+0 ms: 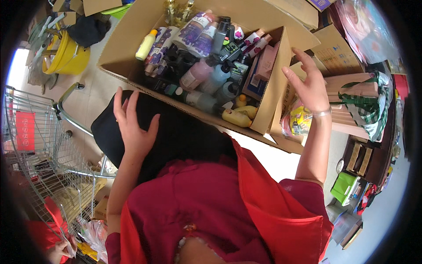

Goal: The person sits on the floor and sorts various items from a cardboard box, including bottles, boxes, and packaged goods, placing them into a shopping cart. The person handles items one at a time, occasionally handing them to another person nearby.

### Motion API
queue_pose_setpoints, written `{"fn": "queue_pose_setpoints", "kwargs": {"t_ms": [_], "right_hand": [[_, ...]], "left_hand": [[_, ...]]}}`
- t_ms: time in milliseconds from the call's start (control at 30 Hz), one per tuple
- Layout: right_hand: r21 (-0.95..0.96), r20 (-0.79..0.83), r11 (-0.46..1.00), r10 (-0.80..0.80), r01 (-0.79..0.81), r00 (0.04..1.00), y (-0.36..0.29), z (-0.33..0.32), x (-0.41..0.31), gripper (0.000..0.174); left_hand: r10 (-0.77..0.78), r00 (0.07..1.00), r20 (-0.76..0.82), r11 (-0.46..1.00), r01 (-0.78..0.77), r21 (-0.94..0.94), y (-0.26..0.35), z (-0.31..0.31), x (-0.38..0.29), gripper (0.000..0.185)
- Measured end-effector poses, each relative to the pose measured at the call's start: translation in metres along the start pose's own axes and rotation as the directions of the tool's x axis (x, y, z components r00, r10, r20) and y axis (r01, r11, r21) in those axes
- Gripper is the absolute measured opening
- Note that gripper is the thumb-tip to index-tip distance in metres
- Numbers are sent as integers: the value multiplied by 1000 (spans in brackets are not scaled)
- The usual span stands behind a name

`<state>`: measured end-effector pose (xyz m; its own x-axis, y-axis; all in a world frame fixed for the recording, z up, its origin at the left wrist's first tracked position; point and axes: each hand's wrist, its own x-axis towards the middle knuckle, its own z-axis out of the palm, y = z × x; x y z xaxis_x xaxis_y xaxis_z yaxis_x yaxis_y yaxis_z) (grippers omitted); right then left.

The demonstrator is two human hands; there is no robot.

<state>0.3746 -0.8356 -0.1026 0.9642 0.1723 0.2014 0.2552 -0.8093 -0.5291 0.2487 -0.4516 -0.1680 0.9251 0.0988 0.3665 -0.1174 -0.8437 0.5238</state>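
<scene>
A large cardboard box (118, 49) lies before me, its top open, full of toiletry bottles. Among them are purple-and-white Lux bottles (194, 29), a pink pump bottle (196, 75), a blue pump bottle (216, 77), a dark bottle (221, 34) and pale yellow bottles (236, 117). My left hand (134, 123) hovers by the box's near left edge, over my black garment, fingers spread and holding nothing. To the right of the box, my right hand (308, 81) is raised beside its side flap, fingers apart and empty. Pink cartons (266, 59) stand inside the box's right end.
A wire shopping cart (56, 142) stands at left, below a yellow bucket (67, 54). On the right are more cardboard boxes (338, 51), a yellow plastic package (298, 118), a green checked cloth (366, 102) and a green bin (343, 188). Another person's hand (64, 247) shows at lower left.
</scene>
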Motion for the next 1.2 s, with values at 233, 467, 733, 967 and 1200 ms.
{"fn": "queue_pose_setpoints", "kwargs": {"t_ms": [233, 467, 733, 967, 1200], "right_hand": [[377, 16, 903, -229, 206, 973, -78, 26, -40, 27], [3, 74, 992, -126, 126, 989, -89, 7, 19, 66], [-122, 180, 944, -283, 307, 942, -84, 196, 145, 81], [-321, 190, 876, -313, 361, 930, -47, 351, 173, 59], [-195, 138, 954, -204, 228, 969, -25, 369, 162, 61]], "left_hand": [[20, 998, -60, 999, -17, 38, -13, -4, 5, 66], [-178, 933, -314, 981, 142, -134, -75, -47, 40, 55], [-479, 831, -283, 813, 300, -499, -205, -42, 92, 45], [-424, 904, -48, 845, 376, -379, -363, -13, 174, 42], [-504, 843, 189, 819, 536, -205, -443, -26, 188, 48]]}}
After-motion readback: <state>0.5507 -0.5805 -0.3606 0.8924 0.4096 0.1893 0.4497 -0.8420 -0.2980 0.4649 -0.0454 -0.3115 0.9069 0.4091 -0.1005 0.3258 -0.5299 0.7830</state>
